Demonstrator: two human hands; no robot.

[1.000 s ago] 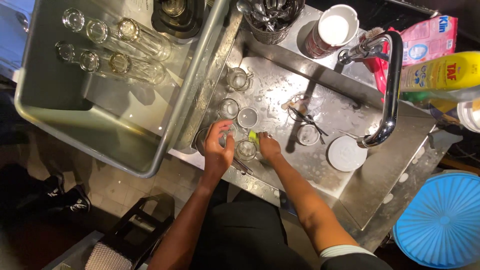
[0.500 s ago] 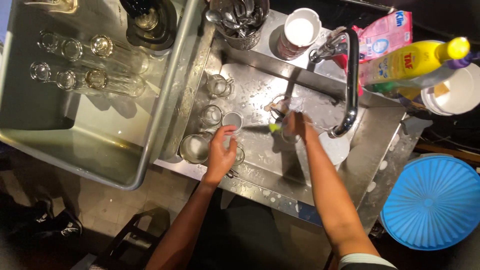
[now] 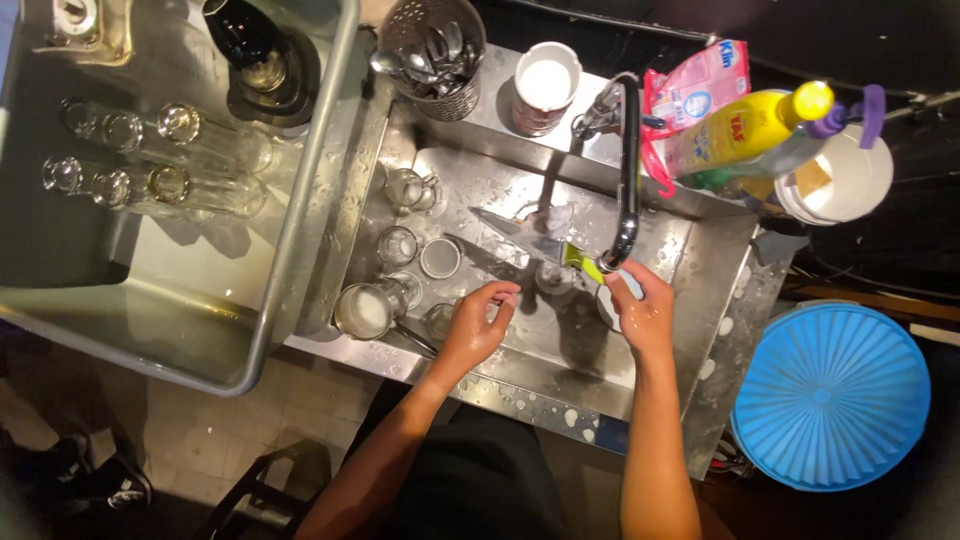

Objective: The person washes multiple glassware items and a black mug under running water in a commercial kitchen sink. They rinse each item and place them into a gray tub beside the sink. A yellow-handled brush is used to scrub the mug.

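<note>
My right hand (image 3: pixel 642 312) grips a yellow-green sponge (image 3: pixel 583 262) just under the spout of the faucet (image 3: pixel 628 170). A knife blade (image 3: pixel 505 225) points left from the sponge, seemingly held in the same hand. My left hand (image 3: pixel 478 328) hovers over the steel sink (image 3: pixel 500 375) with its fingers curled near a small glass (image 3: pixel 440 320); whether it holds anything is unclear. Another small glass (image 3: pixel 553 277) stands between my hands.
Several small glasses (image 3: pixel 398 245) and a metal cup (image 3: pixel 365 310) stand at the sink's left. A grey tub (image 3: pixel 200 300) with tall glasses (image 3: pixel 200 125) sits left. Behind: cutlery basket (image 3: pixel 432 50), white cup (image 3: pixel 545 85), yellow bottle (image 3: pixel 745 130). Blue lid (image 3: pixel 830 395) at right.
My right hand moved right with the sponge, from the near left of the sink to under the faucet spout. My left hand shifted right, away from the glasses.
</note>
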